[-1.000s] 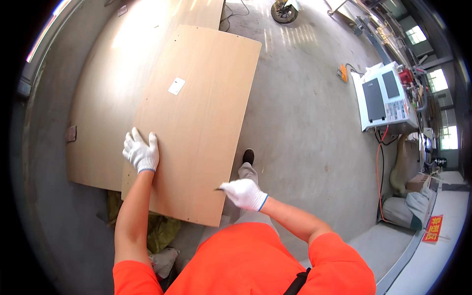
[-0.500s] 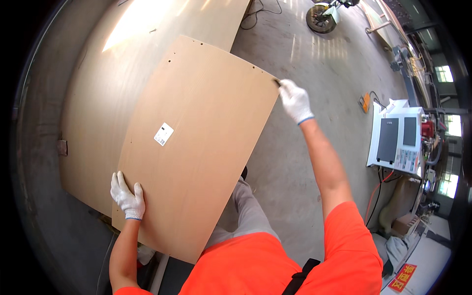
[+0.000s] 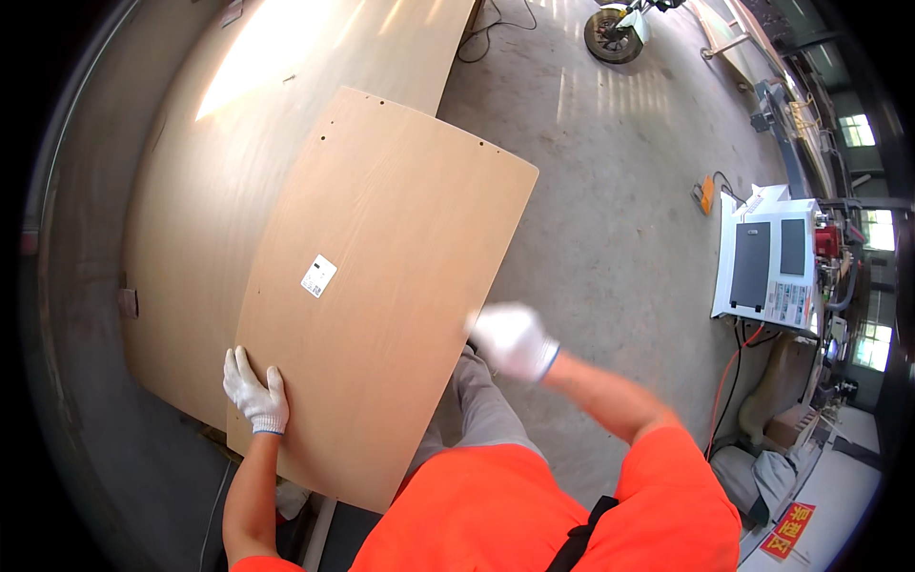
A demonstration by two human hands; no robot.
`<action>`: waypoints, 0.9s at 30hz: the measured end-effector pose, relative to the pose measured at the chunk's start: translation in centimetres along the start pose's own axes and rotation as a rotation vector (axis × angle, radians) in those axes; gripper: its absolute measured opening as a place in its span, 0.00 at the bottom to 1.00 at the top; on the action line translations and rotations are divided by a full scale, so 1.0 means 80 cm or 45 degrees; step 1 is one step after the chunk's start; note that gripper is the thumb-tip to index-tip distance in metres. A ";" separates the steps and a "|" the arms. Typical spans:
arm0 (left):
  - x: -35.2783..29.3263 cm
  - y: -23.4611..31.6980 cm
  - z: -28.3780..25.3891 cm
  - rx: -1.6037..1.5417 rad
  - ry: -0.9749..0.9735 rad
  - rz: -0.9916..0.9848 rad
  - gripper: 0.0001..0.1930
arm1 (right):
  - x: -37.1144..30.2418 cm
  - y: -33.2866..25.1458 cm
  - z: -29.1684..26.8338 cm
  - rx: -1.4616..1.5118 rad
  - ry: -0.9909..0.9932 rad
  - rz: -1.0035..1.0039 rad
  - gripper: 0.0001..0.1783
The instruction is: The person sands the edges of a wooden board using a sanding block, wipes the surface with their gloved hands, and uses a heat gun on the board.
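Observation:
A light wood panel (image 3: 381, 248) with a small white label (image 3: 319, 275) and several drilled holes near its far end lies on a larger stack of boards (image 3: 191, 219). My left hand (image 3: 257, 393), in a white glove, rests flat on the panel close to its left edge, fingers stretched out. At the panel's right edge is my right hand (image 3: 513, 340), also gloved and smeared by motion. Its fingers look closed around a small dark thing, mostly hidden, that I cannot make out.
To the right a white and grey machine (image 3: 767, 262) stands on the concrete floor, with cables and an orange pedal-like thing (image 3: 706, 194) nearby. A two-wheeler's front wheel (image 3: 612, 36) shows at the top. My leg (image 3: 491, 396) stands beside the panel's right edge.
My right hand has moved from the panel's far right corner down along its right edge, toward me. My left hand stays on the panel, which appears slightly lower in the view.

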State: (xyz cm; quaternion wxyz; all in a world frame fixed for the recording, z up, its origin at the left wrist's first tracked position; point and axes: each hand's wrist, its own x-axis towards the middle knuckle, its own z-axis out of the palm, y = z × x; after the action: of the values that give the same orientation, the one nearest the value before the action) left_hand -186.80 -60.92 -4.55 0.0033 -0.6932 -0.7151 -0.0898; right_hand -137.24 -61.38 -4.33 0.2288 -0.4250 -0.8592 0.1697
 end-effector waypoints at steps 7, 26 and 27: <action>0.003 0.003 -0.002 0.036 0.011 0.017 0.37 | 0.054 0.007 -0.042 0.005 0.395 0.299 0.08; 0.003 0.004 -0.009 0.045 -0.085 0.068 0.40 | 0.136 0.175 -0.034 -0.404 0.397 0.433 0.53; 0.001 0.001 -0.009 0.055 -0.086 0.049 0.41 | 0.117 0.113 -0.001 -0.313 0.342 0.384 0.54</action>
State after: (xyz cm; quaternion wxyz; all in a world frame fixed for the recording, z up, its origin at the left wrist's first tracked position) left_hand -186.80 -60.91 -3.82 -0.0042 -0.7093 -0.7030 -0.0509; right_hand -136.26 -48.57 -6.30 0.2596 -0.5919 -0.7621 0.0378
